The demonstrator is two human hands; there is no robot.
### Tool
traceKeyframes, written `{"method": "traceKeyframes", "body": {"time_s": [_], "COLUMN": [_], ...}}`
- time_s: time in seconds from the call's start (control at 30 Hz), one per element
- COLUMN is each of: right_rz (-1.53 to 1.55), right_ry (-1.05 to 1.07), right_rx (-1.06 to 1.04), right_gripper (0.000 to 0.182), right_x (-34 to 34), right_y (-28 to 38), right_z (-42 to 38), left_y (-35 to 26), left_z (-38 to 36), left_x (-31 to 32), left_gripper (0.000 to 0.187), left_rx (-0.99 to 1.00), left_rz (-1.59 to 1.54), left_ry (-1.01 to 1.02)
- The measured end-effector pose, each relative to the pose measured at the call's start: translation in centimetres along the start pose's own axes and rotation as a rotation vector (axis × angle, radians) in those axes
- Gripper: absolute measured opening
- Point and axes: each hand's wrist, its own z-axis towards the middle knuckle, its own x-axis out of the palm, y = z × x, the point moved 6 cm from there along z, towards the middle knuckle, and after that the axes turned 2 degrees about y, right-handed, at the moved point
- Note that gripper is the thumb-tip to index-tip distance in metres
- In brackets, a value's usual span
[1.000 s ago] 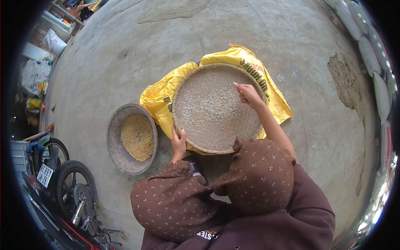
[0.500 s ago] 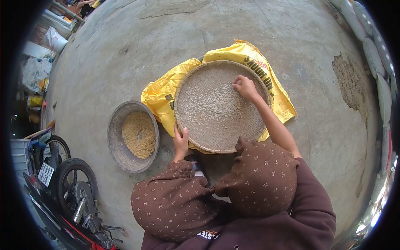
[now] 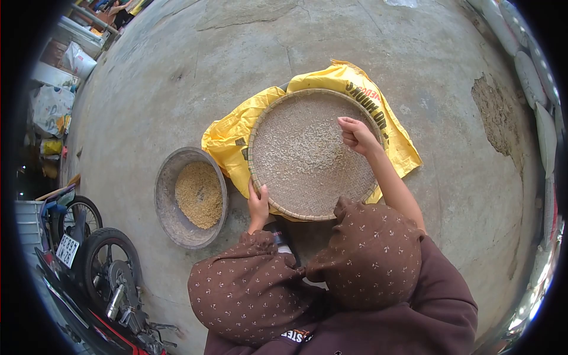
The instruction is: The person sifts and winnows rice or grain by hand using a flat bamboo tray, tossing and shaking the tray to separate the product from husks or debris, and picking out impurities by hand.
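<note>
A round, shallow woven winnowing basket (image 3: 319, 91) lies over yellow printed sacks (image 3: 228, 130). Pale grains (image 3: 305, 151) are spread across its middle. At the basket's near left rim, my left hand (image 3: 258, 207) grips the edge, thumb on the inner side. My right hand (image 3: 359, 136) hovers over the right part of the basket, fingers curled and pinched together. Whatever that pinch holds, if anything, is too small to make out. To the left stands a grey basin (image 3: 167, 204) with yellowish grain (image 3: 199, 194) in it.
A motorcycle (image 3: 112, 266) is parked at lower left. Bags (image 3: 52, 109) and other goods line the left side, with a person (image 3: 120, 13) at the far upper left. Filled white sacks (image 3: 529, 80) are stacked along the right. Concrete floor (image 3: 438, 77) surrounds the basket.
My right hand has lifted slightly and moved toward me, its fingers more tightly curled. My left hand stays on the basket rim. The whole view has shifted a little.
</note>
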Motion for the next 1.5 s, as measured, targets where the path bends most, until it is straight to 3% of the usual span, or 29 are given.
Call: {"method": "traceKeyframes", "body": {"time_s": [0.03,0.1,0.17,0.37,0.43,0.5,0.57,0.63,0.7,0.73,0.8,0.9,1.03,1.33,1.47,1.5], "right_rz": [0.337,0.45,0.753,1.031,0.789,0.654,0.132,0.073,-0.507,-0.506,-0.835,-1.067,-1.18,-1.239,-1.288,-1.177], "right_ry": [0.138,0.096,0.136,0.444,0.289,0.272,0.015,0.019,-0.098,-0.096,-0.25,-0.338,-0.468,-0.535,-0.515,-0.477], "right_rx": [0.015,0.021,0.02,-0.01,0.045,0.05,0.099,0.114,-0.042,-0.039,-0.286,-0.353,-0.434,-0.377,-0.361,-0.331], "right_gripper": [0.011,0.008,0.009,0.011,0.013,0.015,0.022,0.026,0.022,0.022,0.017,0.018,0.021,0.024,0.023,0.024], "right_x": [1.2,2.0,3.3,6.9,6.4,5.8,4.1,3.8,3.9,4.1,4.2,6.5,8.8,9.0,8.8,8.6], "right_y": [-0.3,-1.2,-1.8,-3.0,-3.6,-3.5,-3.2,-2.0,0.8,0.8,1.9,1.8,1.8,1.1,1.3,1.2], "right_z": [-1.1,-3.4,-5.2,-5.7,-4.8,-4.1,-3.5,-1.7,0.4,2.1,5.7,8.4,9.2,9.5,9.7,9.6], "left_y": [0.0,0.0,0.3,-0.1,-0.2,-0.3,0.2,0.2,0.2,0.0,-0.5,-0.2,0.5,0.5,1.3,1.4], "left_z": [0.0,0.0,0.0,0.0,0.0,0.0,0.0,0.2,-0.3,-0.4,0.2,0.0,-0.1,0.0,0.1,0.2], "left_x": [-0.1,-0.1,-0.1,-0.1,-0.1,-0.3,-0.2,-0.1,-0.2,-0.3,-0.2,-0.3,0.1,0.0,0.1,0.2], "left_gripper": [0.065,0.065,0.066,0.065,0.065,0.065,0.066,0.066,0.067,0.067,0.068,0.069,0.071,0.073,0.073,0.074], "left_rx": [0.008,0.017,0.035,0.011,0.008,0.004,-0.049,-0.037,-0.034,-0.036,-0.021,-0.053,-0.179,-0.004,-0.033,0.002], "left_rz": [0.026,0.051,0.049,0.008,0.009,0.013,0.015,-0.001,-0.01,0.021,0.048,-0.024,-0.086,-0.043,-0.057,-0.031], "left_ry": [0.002,0.001,-0.011,-0.013,-0.02,-0.029,-0.006,-0.017,-0.022,-0.022,-0.021,0.008,0.062,-0.019,-0.006,-0.016]}}
